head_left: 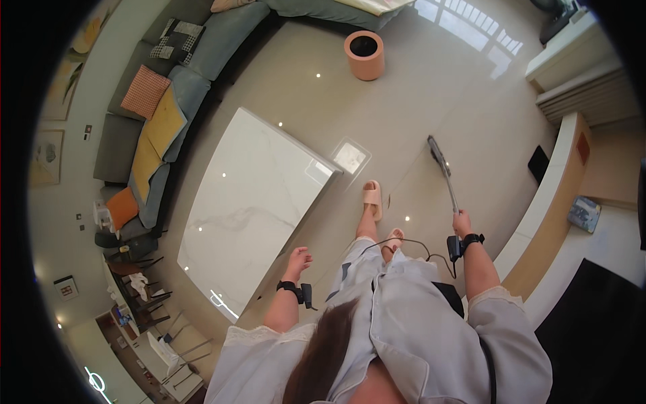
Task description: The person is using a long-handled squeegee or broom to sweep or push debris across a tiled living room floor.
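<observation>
My right hand [461,223] is closed round the grey pole of what looks like a flat mop [441,161]. Its narrow dark-grey head lies on the glossy floor, ahead of me and to the right. My left hand [300,260] hangs beside the near edge of a white marble-patterned table [249,195], fingers loosely bent, holding nothing and apart from the tabletop. Both wrists wear black straps with small devices, and a dark cable [410,241] runs across my front to the right one. My feet in pink slippers [372,198] stand one ahead of the other.
A grey-blue sofa [222,44] with cushions and yellow covers lines the left and far side. Farther ahead stands a pink bin [367,67] with a dark opening. Along the right runs a low white and wood cabinet [545,195]. Chairs [145,283] stand at the lower left.
</observation>
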A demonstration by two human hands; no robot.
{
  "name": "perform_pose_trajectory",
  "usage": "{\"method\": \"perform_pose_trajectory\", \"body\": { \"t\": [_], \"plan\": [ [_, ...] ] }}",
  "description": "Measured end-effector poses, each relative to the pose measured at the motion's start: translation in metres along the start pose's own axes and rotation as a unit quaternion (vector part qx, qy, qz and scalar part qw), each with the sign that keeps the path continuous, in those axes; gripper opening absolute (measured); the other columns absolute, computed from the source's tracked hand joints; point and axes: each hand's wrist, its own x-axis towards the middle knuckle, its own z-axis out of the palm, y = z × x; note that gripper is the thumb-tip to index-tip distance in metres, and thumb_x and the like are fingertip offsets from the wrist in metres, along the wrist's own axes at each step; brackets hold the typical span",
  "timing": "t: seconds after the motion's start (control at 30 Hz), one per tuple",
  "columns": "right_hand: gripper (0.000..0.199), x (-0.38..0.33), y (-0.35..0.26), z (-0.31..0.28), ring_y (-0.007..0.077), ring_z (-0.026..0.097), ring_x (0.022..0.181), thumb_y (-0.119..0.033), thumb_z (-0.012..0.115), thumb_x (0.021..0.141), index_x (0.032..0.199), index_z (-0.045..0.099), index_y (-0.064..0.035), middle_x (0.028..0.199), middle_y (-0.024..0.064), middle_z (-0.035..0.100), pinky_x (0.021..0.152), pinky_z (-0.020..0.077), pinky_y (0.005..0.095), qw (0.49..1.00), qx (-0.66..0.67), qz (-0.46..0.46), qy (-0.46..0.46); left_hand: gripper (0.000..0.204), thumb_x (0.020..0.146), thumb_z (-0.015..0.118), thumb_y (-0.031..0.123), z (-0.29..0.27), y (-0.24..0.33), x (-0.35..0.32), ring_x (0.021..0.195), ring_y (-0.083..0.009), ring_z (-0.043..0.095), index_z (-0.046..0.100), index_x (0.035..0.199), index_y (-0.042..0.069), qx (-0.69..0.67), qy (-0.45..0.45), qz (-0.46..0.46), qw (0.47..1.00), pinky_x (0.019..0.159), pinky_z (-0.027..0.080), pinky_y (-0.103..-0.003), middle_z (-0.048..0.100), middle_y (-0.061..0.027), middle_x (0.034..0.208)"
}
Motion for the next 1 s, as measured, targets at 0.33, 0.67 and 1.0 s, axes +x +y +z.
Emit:
{"method": "perform_pose_trajectory", "body": {
  "t": [0.33, 0.67, 1.0],
  "plan": [
    [0.029, -0.111, 0.043, -0.041, 0.0211, 0.048, 0.047, -0.017, 0.040, 0.073, 0.101, 0.040, -0.0099, 0.065, 0.0123, 0.050, 0.038, 0.0388, 0.0319, 0.971, -0.088, 0.032, -0.220, 0.020, 0.079, 0.038, 0.015, -0.007, -0.091, -0.051, 0.072, -0.0156, 0.050, 0.041, 0.098, 0.012, -0.031, -0.007, -0.080, 0.996, 0.060, 0.041, -0.028, 0.049, -0.0055, 0.081],
    [0.031, -0.130, 0.049, -0.053, 0.0121, 0.039, 0.037, -0.018, 0.047, 0.074, 0.104, 0.042, -0.0098, 0.052, 0.0050, 0.043, 0.031, 0.0291, 0.0259, 0.962, 0.009, 0.075, -0.261, 0.024, 0.075, 0.042, 0.012, 0.031, -0.012, -0.026, 0.072, -0.0119, 0.051, 0.043, 0.099, 0.010, 0.097, -0.046, 0.060, 0.992, 0.060, 0.040, -0.024, 0.051, -0.0037, 0.081],
    [0.033, -0.049, -0.086, 0.011, 0.0130, 0.040, 0.036, -0.018, 0.046, 0.074, 0.105, 0.041, -0.0085, 0.050, 0.0034, 0.043, 0.031, 0.0316, 0.0267, 0.976, -0.080, -0.143, -0.144, 0.024, 0.075, 0.041, 0.012, -0.002, 0.008, -0.014, 0.071, -0.0125, 0.051, 0.044, 0.098, 0.008, 0.083, -0.058, 0.063, 0.993, 0.059, 0.040, -0.024, 0.051, -0.0056, 0.081]
  ]
}}
